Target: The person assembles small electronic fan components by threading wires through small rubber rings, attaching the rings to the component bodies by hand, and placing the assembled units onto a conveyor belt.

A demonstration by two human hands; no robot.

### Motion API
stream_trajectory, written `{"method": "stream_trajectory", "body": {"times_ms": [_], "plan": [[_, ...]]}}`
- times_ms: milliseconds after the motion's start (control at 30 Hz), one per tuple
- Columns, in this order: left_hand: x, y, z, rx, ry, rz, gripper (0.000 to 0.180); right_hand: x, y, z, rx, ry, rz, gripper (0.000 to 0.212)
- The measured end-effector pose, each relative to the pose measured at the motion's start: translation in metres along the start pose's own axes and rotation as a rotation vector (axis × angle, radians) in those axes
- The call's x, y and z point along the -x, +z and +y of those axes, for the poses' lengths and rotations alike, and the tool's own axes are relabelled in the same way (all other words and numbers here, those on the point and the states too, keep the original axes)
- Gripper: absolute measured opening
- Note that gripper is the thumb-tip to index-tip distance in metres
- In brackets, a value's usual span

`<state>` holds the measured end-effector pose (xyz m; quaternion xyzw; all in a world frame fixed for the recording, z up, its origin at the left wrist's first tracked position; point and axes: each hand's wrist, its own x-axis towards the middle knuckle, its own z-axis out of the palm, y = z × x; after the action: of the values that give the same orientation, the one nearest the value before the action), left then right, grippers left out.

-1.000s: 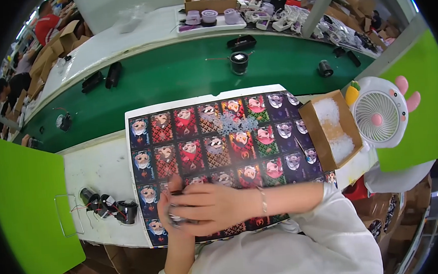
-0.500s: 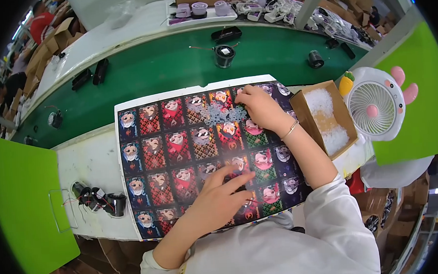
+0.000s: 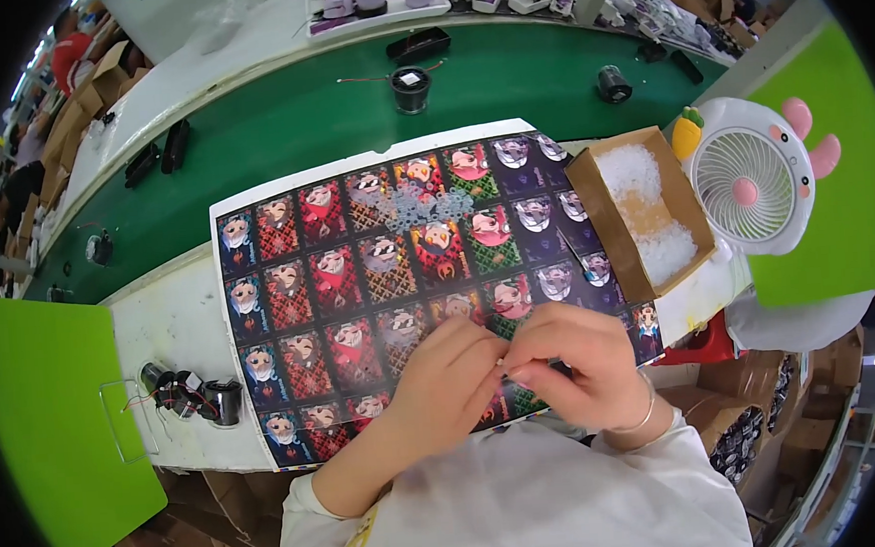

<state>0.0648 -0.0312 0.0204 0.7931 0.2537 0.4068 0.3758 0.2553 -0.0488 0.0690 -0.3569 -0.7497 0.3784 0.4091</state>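
My left hand (image 3: 452, 375) and my right hand (image 3: 581, 365) meet over the near part of a printed sheet (image 3: 330, 242), their fingertips pinched together. Between them is a tiny pale piece, too small to name. Rows of cartoon characters cover the sheet, which lies on the white worktop. Farther off on it sits a loose cluster of small translucent pieces (image 3: 426, 208), apart from both hands. A thin, pointed metal tool (image 3: 574, 251) rests on the sheet's right side, beyond my right hand.
An open cardboard box (image 3: 623, 234) holding white translucent bits stands at the right, beside a white fan (image 3: 744, 176) with pink ears. Wired black parts (image 3: 193, 397) lie at the left. Past the sheet, a green conveyor belt (image 3: 292, 110) carries a black cylindrical part (image 3: 411, 91).
My right hand has come back from the translucent cluster to my left hand. My left hand's spread fingers have closed into a pinch. The whole view has shifted slightly.
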Motion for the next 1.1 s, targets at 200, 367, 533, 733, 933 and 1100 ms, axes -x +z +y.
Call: {"method": "stream_trajectory", "body": {"times_ms": [200,367,533,733,933,1100], "plan": [[-0.003,0.004,0.001,-0.151,0.036,-0.049,0.022,0.013,0.007,0.0,0.159,-0.002,0.126,0.02],[-0.002,0.006,-0.002,-0.261,0.077,-0.03,0.022,0.02,0.011,-0.002,0.078,0.246,0.161,0.019],[0.003,0.023,-0.004,-0.336,0.07,0.12,0.025,0.021,0.017,0.012,0.239,0.115,0.233,0.017],[0.004,0.028,-0.028,-0.484,0.085,0.147,0.021,0.021,0.011,0.026,0.331,0.067,0.297,0.011],[0.02,0.035,-0.048,-0.143,-0.193,0.095,0.025,0.03,0.008,0.066,-1.157,0.501,0.383,0.015],[0.024,0.04,-0.053,-0.047,-0.3,0.137,0.032,0.031,0.03,0.085,-0.914,0.766,0.482,0.017]]}}
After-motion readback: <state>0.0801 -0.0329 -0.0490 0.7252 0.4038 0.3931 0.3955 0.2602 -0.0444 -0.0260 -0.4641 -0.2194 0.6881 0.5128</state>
